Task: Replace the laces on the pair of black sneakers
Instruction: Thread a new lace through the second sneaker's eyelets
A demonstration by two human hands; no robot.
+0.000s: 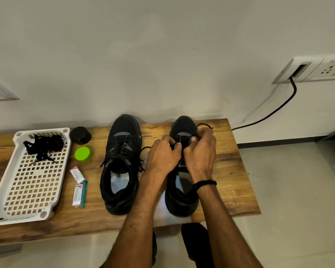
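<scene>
The wooden worktop (pixel 230 180) runs along a white wall. At its far left lies a white perforated basket (pixel 17 219), and a tangle of loose black laces (pixel 45 146) rests in the far end of it. Just beside the basket's far corner stands a round black cap (pixel 80 135), with a green lid (pixel 83 154) just nearer to me. Two small printed packets (pixel 77 174) (pixel 79 193) lie in line nearer still. Next comes the laced sneaker (pixel 122 165), toe toward the wall, heel toward me, its lace ends trailing off both sides. My left hand (pixel 162 157) reaches between the two shoes; its fingers are curled and pinch the lace (pixel 145 148) at the forefoot of the second sneaker (pixel 182 202). This sneaker stands parallel to the first, toe toward the wall, and partly on a white sheet (pixel 161 209). My right hand (pixel 200 153) meets the left over the same forefoot, fingers and thumb closed on the lace — a free end loops out beyond it, just right of the toe. The eyelet in use is hidden by my fingers. A black wristband (pixel 204 184) circles my right wrist. Past the worktop's right end, a black cable (pixel 275 111) rises along the wall to a white socket plate (pixel 298 71).
</scene>
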